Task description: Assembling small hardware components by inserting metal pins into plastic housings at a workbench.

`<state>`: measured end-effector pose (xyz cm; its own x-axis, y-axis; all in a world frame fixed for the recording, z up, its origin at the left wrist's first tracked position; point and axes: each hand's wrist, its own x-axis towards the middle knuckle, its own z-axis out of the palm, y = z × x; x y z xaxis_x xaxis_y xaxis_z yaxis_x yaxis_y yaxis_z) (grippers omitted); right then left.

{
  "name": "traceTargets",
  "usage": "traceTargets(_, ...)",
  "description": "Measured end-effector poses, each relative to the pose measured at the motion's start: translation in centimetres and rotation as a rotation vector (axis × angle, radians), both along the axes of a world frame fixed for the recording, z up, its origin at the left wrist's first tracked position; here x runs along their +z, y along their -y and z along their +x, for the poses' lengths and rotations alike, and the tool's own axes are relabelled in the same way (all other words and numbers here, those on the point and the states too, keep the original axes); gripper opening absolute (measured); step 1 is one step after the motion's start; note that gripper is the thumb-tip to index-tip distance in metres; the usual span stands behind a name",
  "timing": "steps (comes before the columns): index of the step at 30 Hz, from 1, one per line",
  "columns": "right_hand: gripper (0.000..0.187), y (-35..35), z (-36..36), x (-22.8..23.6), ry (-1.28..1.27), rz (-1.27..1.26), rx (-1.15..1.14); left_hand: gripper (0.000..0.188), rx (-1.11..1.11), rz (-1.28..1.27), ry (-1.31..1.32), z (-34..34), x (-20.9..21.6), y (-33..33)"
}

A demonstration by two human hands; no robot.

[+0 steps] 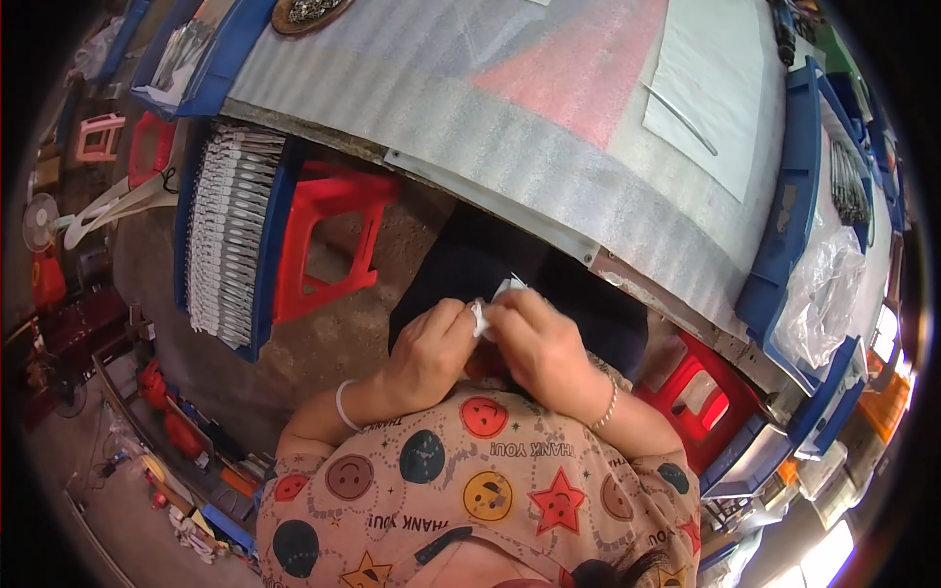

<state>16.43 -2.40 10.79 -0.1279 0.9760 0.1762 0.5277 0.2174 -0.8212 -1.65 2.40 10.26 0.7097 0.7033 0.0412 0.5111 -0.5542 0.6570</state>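
I have both hands together nearest me: the left hand and right hand meet fingertip to fingertip, pinching a small crumpled white piece above the dark cloth over the lap. Fingers cover much of it, so I cannot tell its material. I judge the step in hand to be close two-handed fingertip work on that piece; the next move would call for a light, steady pinch.

Ahead, I have a little open room before the pale, sheet-covered worktop, whose edge slants nearer on the right. A red plastic stool at left and a second red plastic stool at right limit wide elbow swings. Beyond the left one, a long blue tray holds packed rows of slender white-handled pieces. Farther out, a thin metal rod lies across a white sheet.
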Motion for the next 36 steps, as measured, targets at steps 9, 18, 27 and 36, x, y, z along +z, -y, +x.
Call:
traceTargets(9,0.019,-0.5,-0.1,-1.8,0.063,-0.199,-0.039,0.026,-0.056,-0.059,-0.083,-0.6,0.1,-0.7)
traceTargets(18,0.018,-0.4,1.1,-2.4,0.168,-0.269,-0.106,0.019,-0.109,0.074,-0.075,-1.0,-0.1,0.2)
traceTargets(27,0.017,-1.0,1.5,-0.5,-0.005,-0.226,-0.088,0.011,-0.197,0.182,-0.049,-1.2,0.0,-0.6)
traceTargets(36,0.025,-0.5,1.7,2.7,-0.045,-0.032,0.001,0.011,0.076,-1.023,0.159,-1.1,1.8,-1.6)
